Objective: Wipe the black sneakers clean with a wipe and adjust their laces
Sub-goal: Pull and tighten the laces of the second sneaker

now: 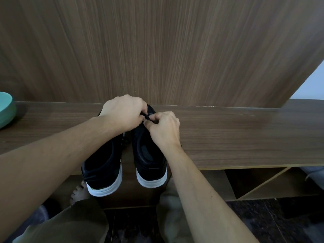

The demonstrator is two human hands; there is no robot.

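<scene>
Two black sneakers sit side by side on the wooden desk (pixel 228 137), heels toward you and hanging a little past the near edge, toes toward the wood panel (pixel 157 50) at 12 o'clock. The left sneaker (pixel 103 165) has its white sole and heel at about 7 o'clock of the pair; the right sneaker (pixel 149 155) lies just beside it, with a narrow gap between them.

Your left hand (pixel 122 113) sits over the front of the pair with its fingers curled down, pinching the black lace (pixel 146 117). Your right hand (pixel 163 127) is at 3 o'clock of the left hand, touching or nearly touching it, and its fingers (pixel 152 118) are also curled and pinch the same lace over the upper of the right sneaker. A short piece of lace shows between the two hands; which eyelet it runs to is hidden by the fingers. A dark lace end also shows in the gap between the sneakers, near 6 o'clock of the left hand.

A green bowl (pixel 6 109) stands on the desk at the far 9 o'clock edge of the view, well apart from the sneakers and partly cut off. Below the desk, open shelf compartments (pixel 263 183) show at 4 o'clock. Your bare foot (pixel 78 193) rests on the dark floor (pixel 263 221) under the left sneaker's heel.
</scene>
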